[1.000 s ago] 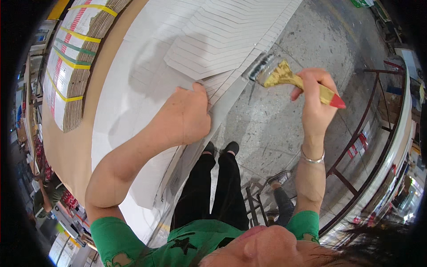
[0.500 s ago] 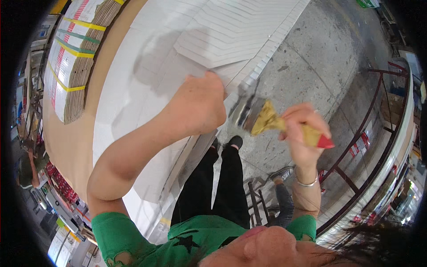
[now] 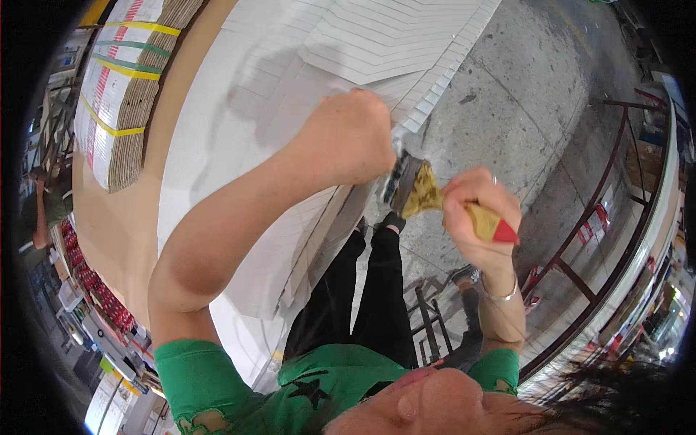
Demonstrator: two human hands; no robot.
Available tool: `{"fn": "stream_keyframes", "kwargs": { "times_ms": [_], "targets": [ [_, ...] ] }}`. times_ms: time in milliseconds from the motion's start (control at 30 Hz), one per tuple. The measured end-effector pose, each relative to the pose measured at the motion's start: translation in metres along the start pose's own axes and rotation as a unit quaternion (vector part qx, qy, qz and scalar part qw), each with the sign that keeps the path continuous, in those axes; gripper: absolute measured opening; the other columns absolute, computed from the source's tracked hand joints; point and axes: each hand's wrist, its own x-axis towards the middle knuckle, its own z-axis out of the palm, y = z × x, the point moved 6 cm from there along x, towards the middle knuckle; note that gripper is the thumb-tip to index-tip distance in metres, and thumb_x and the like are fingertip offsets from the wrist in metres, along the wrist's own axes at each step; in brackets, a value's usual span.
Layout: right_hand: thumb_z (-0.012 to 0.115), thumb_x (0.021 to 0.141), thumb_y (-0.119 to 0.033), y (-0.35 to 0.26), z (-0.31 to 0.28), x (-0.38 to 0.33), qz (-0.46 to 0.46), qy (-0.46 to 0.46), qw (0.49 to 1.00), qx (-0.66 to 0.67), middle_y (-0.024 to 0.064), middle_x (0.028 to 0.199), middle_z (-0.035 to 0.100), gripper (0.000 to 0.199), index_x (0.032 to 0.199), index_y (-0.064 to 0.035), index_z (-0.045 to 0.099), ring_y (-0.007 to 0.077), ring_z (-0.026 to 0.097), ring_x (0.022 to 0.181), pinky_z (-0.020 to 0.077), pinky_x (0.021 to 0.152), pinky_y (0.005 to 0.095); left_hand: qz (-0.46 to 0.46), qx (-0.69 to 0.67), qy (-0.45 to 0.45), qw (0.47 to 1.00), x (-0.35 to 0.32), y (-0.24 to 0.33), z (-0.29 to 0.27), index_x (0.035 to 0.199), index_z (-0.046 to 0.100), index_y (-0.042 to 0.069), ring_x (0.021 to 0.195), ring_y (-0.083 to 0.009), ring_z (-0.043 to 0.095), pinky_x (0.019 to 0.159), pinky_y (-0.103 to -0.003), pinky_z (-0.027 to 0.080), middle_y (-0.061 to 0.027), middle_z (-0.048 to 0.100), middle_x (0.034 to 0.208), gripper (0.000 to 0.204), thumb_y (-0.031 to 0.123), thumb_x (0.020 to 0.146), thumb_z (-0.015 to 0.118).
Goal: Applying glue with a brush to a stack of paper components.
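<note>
A wide flat paintbrush [image 3: 422, 190] with a yellow, stained handle and a red end is in my right hand [image 3: 482, 214], its fingers wrapped round the handle. The dark, whitish-wet bristles point left at the edge of the layered white cardboard sheets [image 3: 391, 54]; whether they touch is hard to tell. My left hand [image 3: 355, 138] is closed in a fist over those sheets, close beside the bristles. Its fingertips are hidden, so what it grips cannot be made out. The sheets overlap in a fanned stack, their edges forming many stepped lines.
Strapped bundles of flat cardboard [image 3: 116, 109] stand on the brown board [image 3: 109, 225] at the left. A dark red metal frame [image 3: 558, 326] runs along the right side. Below the sheets' edge lies a grey concrete floor [image 3: 500, 109]. Another person's leg [image 3: 471, 312] shows at lower right.
My left hand has moved away from me and a little to the right along the sheets. My right hand has shifted slightly left, still holding the paintbrush, whose bristles now lie nearer that fist.
</note>
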Motion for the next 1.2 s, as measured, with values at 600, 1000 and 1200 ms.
{"fn": "stream_keyframes", "kwargs": {
  "times_ms": [600,1000,1200],
  "targets": [
    [0.051,0.084,-0.006,-0.009,-0.053,-0.103,0.024,0.172,0.974,0.144,0.0142,0.083,0.055,0.01,0.079,0.0033,0.053,0.0119,0.051,0.05,0.0417,0.046,0.0227,0.032,0.275,0.255,0.926,-0.057,-0.005,0.077,0.107,0.046,-0.014,0.099,-0.039,0.054,0.075,-0.045,0.048,-0.0329,0.051,0.109,0.084,0.058,0.069,0.064],
    [0.053,0.086,-0.004,-0.006,-0.02,-0.113,0.056,0.165,0.964,0.2,0.0097,0.083,0.056,0.01,0.077,0.0013,0.054,0.0093,0.051,0.051,0.0409,0.045,0.0213,-0.123,0.086,0.045,0.988,-0.129,-0.035,0.095,0.126,0.03,-0.012,0.097,-0.0471,0.052,0.081,-0.043,0.046,-0.0386,0.042,0.115,0.084,0.033,0.069,0.071],
    [0.045,0.088,-0.006,-0.01,-0.009,-0.087,0.035,0.195,0.966,0.166,0.0143,0.085,0.054,0.015,0.079,0.0038,0.053,0.0145,0.05,0.05,0.041,0.043,0.0247,-0.091,0.074,0.043,0.992,-0.125,-0.045,0.102,0.122,0.03,-0.018,0.093,-0.0467,0.053,0.077,-0.047,0.046,-0.0368,0.047,0.107,0.068,0.019,0.074,0.061]
  ]
}}
